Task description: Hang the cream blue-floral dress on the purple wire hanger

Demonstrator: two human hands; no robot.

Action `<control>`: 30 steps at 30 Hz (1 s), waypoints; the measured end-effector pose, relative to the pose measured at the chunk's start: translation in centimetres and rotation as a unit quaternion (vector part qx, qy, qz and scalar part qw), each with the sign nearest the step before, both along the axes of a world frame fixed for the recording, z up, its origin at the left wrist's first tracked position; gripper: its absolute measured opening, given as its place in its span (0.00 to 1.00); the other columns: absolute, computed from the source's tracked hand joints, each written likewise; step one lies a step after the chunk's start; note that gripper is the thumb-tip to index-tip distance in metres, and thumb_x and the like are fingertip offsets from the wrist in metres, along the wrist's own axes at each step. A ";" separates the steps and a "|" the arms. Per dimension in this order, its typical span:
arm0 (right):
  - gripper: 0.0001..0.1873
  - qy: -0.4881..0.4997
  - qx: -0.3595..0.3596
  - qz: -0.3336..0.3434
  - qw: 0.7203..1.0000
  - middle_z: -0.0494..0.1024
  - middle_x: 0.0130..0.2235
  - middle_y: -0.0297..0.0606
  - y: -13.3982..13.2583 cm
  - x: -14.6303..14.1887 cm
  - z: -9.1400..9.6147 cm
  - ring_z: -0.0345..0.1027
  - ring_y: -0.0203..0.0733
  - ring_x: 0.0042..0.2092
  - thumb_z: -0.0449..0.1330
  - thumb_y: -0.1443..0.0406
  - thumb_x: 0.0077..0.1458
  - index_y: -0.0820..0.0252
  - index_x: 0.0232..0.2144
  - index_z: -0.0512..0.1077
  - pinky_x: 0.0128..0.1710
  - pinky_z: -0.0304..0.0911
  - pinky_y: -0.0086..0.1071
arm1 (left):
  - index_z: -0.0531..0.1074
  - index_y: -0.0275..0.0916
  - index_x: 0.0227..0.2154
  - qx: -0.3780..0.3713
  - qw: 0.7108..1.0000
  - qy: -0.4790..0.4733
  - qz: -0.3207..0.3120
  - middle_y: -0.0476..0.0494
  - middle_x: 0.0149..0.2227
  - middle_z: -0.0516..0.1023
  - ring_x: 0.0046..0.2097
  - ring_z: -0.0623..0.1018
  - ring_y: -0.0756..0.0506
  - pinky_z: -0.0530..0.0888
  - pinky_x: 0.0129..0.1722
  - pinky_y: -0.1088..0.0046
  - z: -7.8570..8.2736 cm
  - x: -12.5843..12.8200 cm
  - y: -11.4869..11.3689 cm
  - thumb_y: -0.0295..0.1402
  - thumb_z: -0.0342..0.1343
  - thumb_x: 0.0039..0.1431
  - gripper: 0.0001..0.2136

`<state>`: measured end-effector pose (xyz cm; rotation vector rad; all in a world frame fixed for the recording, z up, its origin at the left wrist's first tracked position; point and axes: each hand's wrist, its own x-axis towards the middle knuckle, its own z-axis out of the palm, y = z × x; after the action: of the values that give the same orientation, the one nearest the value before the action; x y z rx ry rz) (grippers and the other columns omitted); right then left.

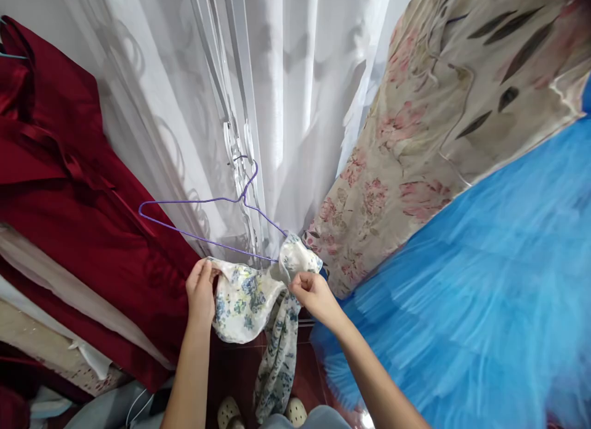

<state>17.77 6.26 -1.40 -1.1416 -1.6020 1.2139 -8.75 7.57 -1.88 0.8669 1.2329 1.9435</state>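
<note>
A purple wire hanger [194, 235] hangs by its hook from a white fitting in front of the curtain. Over its right end lies part of a white garment with blue and green flowers [244, 300]; the hanger's left end is bare. My left hand [202, 287] pinches the garment's left edge just below the hanger. My right hand [311, 293] is closed on the garment near the right end, fingers pressed together. Below, a long narrow part of the cloth dangles toward the floor. Some of the garment's shape is hidden in its folds.
Dark red clothing [115, 220] hangs at the left. To the right are a beige floral dress [364, 195] and a full blue tulle skirt [462, 293]. White sheer curtains [295, 96] cover the back. Light clogs [228, 410] show on the dark red tiled floor [309, 370].
</note>
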 end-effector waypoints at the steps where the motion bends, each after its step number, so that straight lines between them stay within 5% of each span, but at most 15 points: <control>1: 0.11 -0.030 -0.004 0.012 0.999 0.63 0.17 0.27 -0.3 0.9 -0.5 0.55 0.34 0.20 0.58 0.63 0.53 0.58 0.21 0.65 0.21 0.51 0.28 | 0.72 0.35 0.34 0.001 1.000 0.020 -0.023 0.49 0.27 0.73 0.28 0.72 0.51 0.69 0.30 0.77 0.2 1.3 -0.8 0.44 0.64 0.51 0.16; 4: 0.09 -0.099 0.047 0.049 0.993 0.76 0.30 0.35 -1.7 2.5 -0.5 0.68 0.41 0.31 0.64 0.60 0.51 0.60 0.33 0.74 0.31 0.62 0.31 | 0.74 0.37 0.36 0.002 0.979 0.178 -0.097 0.49 0.27 0.74 0.28 0.71 0.51 0.66 0.27 0.78 1.7 5.3 -3.3 0.41 0.58 0.59 0.11; 7: 0.23 -0.058 0.094 0.125 0.986 0.77 0.45 0.40 -3.4 2.7 0.4 0.69 0.46 0.44 0.68 0.58 0.50 0.59 0.47 0.72 0.45 0.64 0.36 | 0.75 0.39 0.36 -0.008 0.910 0.364 -0.197 0.47 0.31 0.77 0.31 0.74 0.49 0.67 0.29 0.77 3.2 9.4 -5.2 0.38 0.54 0.63 0.09; 9: 0.20 -0.011 0.082 0.177 0.981 0.77 0.44 0.40 -4.1 2.6 0.9 0.68 0.45 0.43 0.64 0.55 0.55 0.61 0.46 0.72 0.44 0.64 0.35 | 0.75 0.40 0.36 -0.013 0.879 0.406 -0.250 0.47 0.33 0.78 0.35 0.76 0.48 0.68 0.33 0.76 3.4 11.5 -6.2 0.37 0.52 0.64 0.09; 12: 0.18 0.007 0.047 0.218 0.975 0.75 0.34 0.37 -4.4 3.4 1.6 0.66 0.40 0.35 0.56 0.53 0.62 0.64 0.38 0.74 0.36 0.63 0.31 | 0.74 0.40 0.40 -0.040 0.879 0.360 -0.310 0.48 0.31 0.77 0.33 0.75 0.48 0.68 0.32 0.77 2.4 12.9 -7.2 0.39 0.51 0.65 0.10; 16: 0.17 -0.038 0.079 0.214 0.973 0.72 0.31 0.34 -3.4 6.8 3.7 0.63 0.38 0.33 0.54 0.56 0.64 0.63 0.33 0.73 0.33 0.60 0.29 | 0.73 0.38 0.42 -0.082 0.876 0.298 -0.370 0.46 0.34 0.77 0.35 0.76 0.46 0.71 0.34 0.76 -0.5 12.1 -8.6 0.43 0.55 0.62 0.14; 22: 0.10 -0.003 0.209 0.058 0.976 0.74 0.34 0.36 2.6 10.6 7.4 0.65 0.40 0.37 0.56 0.60 0.63 0.60 0.35 0.73 0.38 0.60 0.31 | 0.79 0.39 0.34 -0.113 0.861 0.400 -0.293 0.42 0.39 0.80 0.50 0.75 0.38 0.71 0.50 0.66 -3.2 9.0 -9.8 0.42 0.56 0.60 0.13; 26: 0.10 0.068 0.205 0.041 0.976 0.69 0.29 0.31 8.5 8.0 8.5 0.60 0.36 0.30 0.59 0.57 0.59 0.58 0.34 0.71 0.32 0.57 0.29 | 0.76 0.38 0.35 -0.096 0.874 0.423 -0.218 0.44 0.35 0.78 0.39 0.76 0.43 0.72 0.41 0.71 -1.7 5.5 -8.9 0.40 0.52 0.63 0.12; 30: 0.13 0.138 0.142 0.119 0.973 0.67 0.28 0.29 11.7 3.2 9.2 0.59 0.35 0.29 0.61 0.54 0.56 0.57 0.34 0.70 0.31 0.57 0.27 | 0.72 0.38 0.33 -0.091 0.896 0.408 -0.147 0.49 0.28 0.72 0.31 0.71 0.48 0.67 0.29 0.76 1.7 1.3 -7.8 0.42 0.49 0.65 0.13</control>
<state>21.00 17.97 7.78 -0.5860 -1.6628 1.1858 -7.41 -0.23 -0.20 1.7479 1.5789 1.1981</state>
